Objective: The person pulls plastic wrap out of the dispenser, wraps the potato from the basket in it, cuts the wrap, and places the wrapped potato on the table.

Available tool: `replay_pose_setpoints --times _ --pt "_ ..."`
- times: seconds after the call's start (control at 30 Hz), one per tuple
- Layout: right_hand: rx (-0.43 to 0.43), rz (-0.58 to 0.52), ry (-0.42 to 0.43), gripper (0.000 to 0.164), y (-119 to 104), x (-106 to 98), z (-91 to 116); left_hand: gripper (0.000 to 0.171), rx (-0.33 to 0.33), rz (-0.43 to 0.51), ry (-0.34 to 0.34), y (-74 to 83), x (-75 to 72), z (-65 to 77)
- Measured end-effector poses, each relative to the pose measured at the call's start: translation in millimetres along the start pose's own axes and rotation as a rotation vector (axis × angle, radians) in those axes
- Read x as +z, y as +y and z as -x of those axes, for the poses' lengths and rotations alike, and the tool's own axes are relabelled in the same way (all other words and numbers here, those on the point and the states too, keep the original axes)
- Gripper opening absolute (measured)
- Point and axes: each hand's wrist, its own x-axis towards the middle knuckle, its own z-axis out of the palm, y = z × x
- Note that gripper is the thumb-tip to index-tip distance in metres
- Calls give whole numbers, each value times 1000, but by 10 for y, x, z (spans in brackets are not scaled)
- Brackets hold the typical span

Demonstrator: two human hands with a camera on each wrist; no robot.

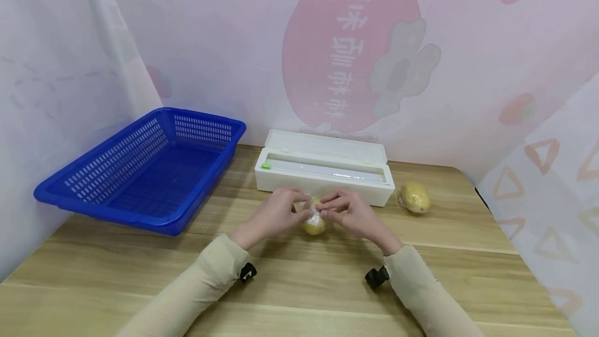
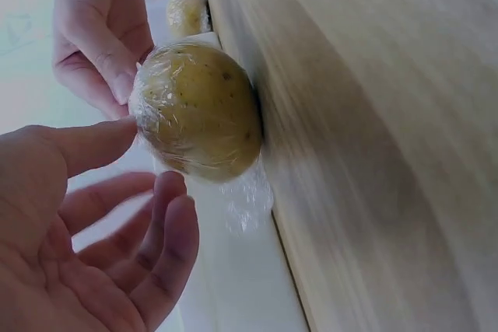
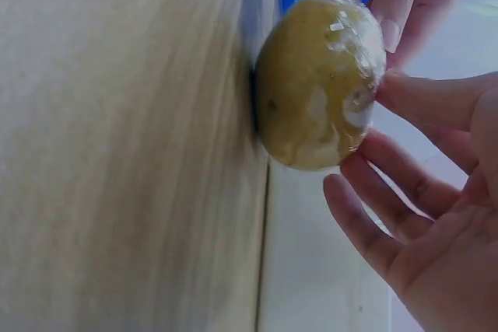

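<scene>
A potato (image 1: 314,227) wrapped in clear cling film (image 2: 249,201) sits on the wooden table in front of me. My left hand (image 1: 280,212) is at its left side, thumb on the film at the top and the other fingers curled round toward the far side. From the right, my right hand (image 1: 352,213) holds the same potato, its thumb at the top and fingertips along the far side in the right wrist view. A loose flap of film sticks out beyond the potato in the left wrist view. Shiny creases show over its skin.
Behind the hands stands a white cling film box (image 1: 323,183), its lid up, with a roll inside and a green slider (image 1: 266,166) at its left end. Another film-wrapped potato (image 1: 415,197) lies right of the box. At the left is a blue plastic basket (image 1: 206,181).
</scene>
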Motion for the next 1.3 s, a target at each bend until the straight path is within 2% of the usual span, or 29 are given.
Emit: replay_pose_setpoints --times 0.13,0.2,0.3,0.37,0.43,0.5,0.67,0.73,0.83,0.93,1.1,1.3 --pt "-37 96 28 16 -27 -3 -2 25 -9 -23 57 20 -28 10" --pt "-93 144 37 19 -41 0 -11 21 -16 -37 73 31 -33 11" --pt "-192 193 19 24 -56 12 -22 15 -26 -49 55 48 -44 12" --pt "-224 199 -17 25 -74 22 -29 14 -30 -56 33 60 -63 13" --pt "-198 205 -52 25 -89 39 -25 14 -35 -68 10 69 -75 17" --pt "-164 246 -50 24 -103 60 -15 14 -36 -72 2 74 -81 21" --pt "-103 394 67 27 -133 70 -1 13 -37 -72 8 73 -80 26" --pt "-54 398 83 29 -143 56 2 13 -41 -76 5 71 -80 25" --pt "36 368 63 27 -166 29 7 16 -35 -71 -25 68 -83 22" --pt "99 345 33 24 -187 9 11 20 11 -42 -90 58 -87 16" --pt "158 329 8 24 -198 -4 12 27 138 38 -199 32 -96 22" --pt "193 297 3 24 -187 -4 12 30 207 50 -217 62 -113 45"
